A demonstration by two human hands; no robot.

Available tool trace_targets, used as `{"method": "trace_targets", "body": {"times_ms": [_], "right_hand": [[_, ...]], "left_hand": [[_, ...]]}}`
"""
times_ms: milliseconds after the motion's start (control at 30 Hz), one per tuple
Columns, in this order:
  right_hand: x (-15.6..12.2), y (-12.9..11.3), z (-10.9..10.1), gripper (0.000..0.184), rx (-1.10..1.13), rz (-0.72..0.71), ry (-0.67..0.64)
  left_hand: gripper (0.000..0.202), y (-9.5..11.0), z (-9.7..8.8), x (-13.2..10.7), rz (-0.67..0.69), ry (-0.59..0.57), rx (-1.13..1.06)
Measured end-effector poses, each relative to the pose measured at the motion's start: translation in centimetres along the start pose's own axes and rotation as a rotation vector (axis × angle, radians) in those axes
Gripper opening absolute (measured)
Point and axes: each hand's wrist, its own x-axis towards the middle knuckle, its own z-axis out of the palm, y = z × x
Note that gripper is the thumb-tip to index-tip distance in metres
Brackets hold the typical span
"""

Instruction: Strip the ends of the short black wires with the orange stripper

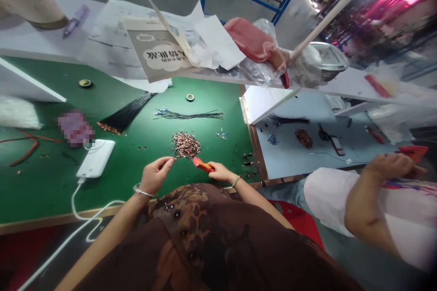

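My left hand point(156, 173) hovers over the green table point(41, 181), thumb and forefinger pinched together near a pile of small copper terminals point(186, 144); what it pinches is too small to make out. My right hand point(220, 171) grips a red-handled tool point(202, 165) just right of it, close to the table's front edge. A bundle of thin wires with blue ends point(189, 114) lies behind the pile, and a few blue pieces point(221, 135) lie to its right.
A black wire bundle point(124, 115), a white power bank point(96, 158) with its cable, red cords point(25, 147) and two tape rolls point(85, 83) lie on the green table. A shelf of papers point(164, 49) hangs above. Another person's arm point(372, 200) sits at the right by a pale-blue table point(307, 154).
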Motion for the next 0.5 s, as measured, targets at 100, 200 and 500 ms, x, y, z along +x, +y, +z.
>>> {"method": "trace_targets", "body": {"times_ms": [100,200,500], "right_hand": [[-0.3,-1.8,-1.1,0.050,0.248,-0.096,-0.080],[-1.0,-4.1,-2.1,0.048,0.809,-0.220,-0.190],[-2.1,-6.7,-3.1,0.056,1.233,-0.198,-0.373]], "left_hand": [[0.044,0.7,-0.2,0.0,0.004,0.021,-0.009],[0.045,1.9,0.0,-0.2,0.041,0.016,0.002],[0.045,4.6,-0.4,-0.3,0.206,-0.024,0.084]]}}
